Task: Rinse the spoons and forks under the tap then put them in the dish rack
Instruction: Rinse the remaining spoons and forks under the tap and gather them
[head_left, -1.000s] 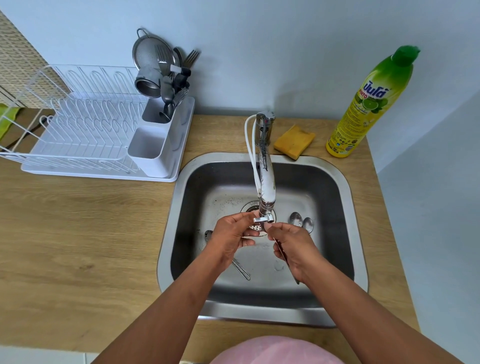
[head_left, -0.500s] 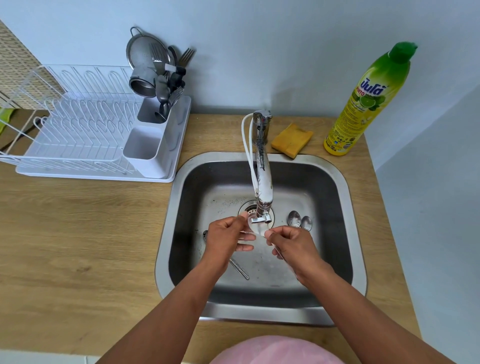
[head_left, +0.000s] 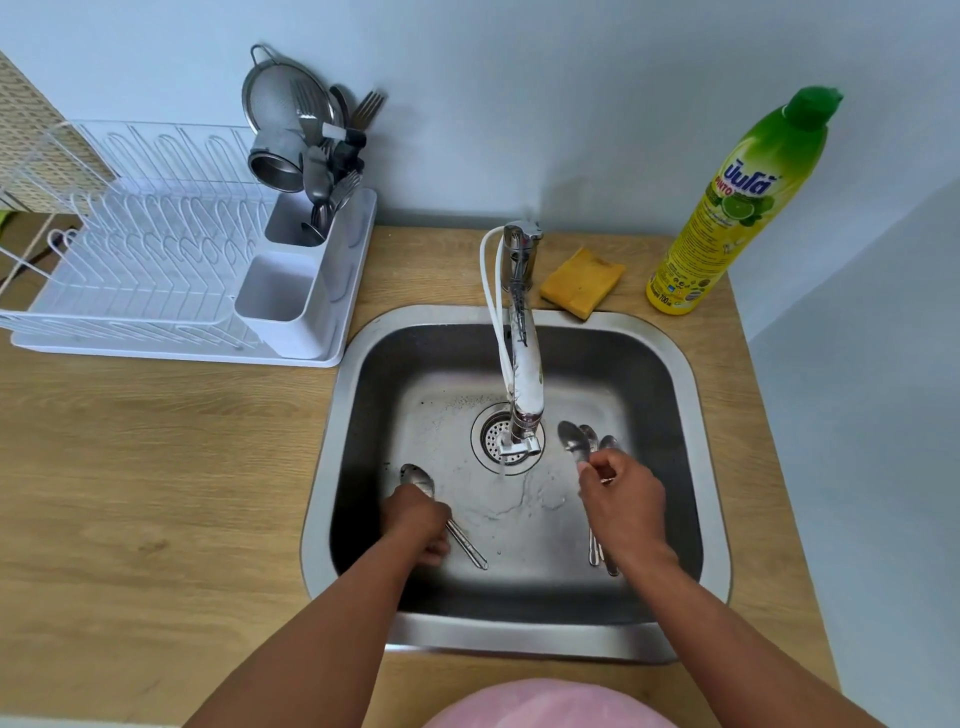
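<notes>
Both hands are down in the shiny square metal sink (head_left: 691, 415). The left hand (head_left: 418, 522) is curled around the handle of a long silver spoon (head_left: 418, 480) that lies on the sink floor, with its bowl poking out past the fingers. The right hand (head_left: 621, 499) pinches a bunch of silver spoons (head_left: 574, 441) by their necks; their bowls point toward the silver tap with the white spout (head_left: 524, 364), and their handles stick out below the wrist. A thin stream of water falls from the tap onto the round drain (head_left: 491, 434), between the two hands. The white wire dish rack (head_left: 156, 249) sits on the wooden counter (head_left: 156, 467) to the left, well apart from the sink. Its white cutlery cup (head_left: 291, 306) holds forks and other metal things at the back
</notes>
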